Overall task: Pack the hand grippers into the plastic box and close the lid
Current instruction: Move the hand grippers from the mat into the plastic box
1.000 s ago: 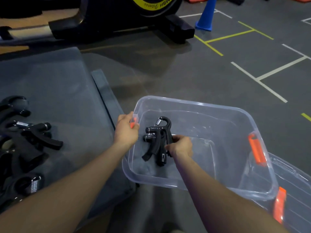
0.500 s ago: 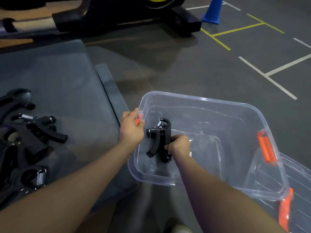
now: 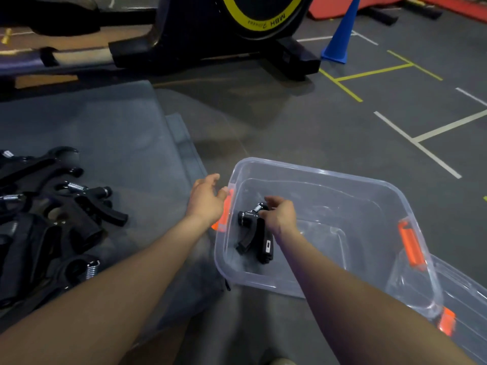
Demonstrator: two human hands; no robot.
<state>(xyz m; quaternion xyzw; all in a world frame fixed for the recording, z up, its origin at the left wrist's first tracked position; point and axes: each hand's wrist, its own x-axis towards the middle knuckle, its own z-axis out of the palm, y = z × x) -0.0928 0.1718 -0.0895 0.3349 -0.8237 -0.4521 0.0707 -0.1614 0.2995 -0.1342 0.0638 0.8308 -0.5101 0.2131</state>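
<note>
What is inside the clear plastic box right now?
One black hand gripper lies in the plastic box, near its left end, with the right hand over its spring end. The hand covers part of it; the visible box floor shows nothing else.

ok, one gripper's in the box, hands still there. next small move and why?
Probably lift the right hand clear of the hand gripper in the plastic box and reach for another from the pile of hand grippers on the mat. That gripper seems to rest on the box floor, the left hand is open by the orange latch, and many remain unpacked.
</note>
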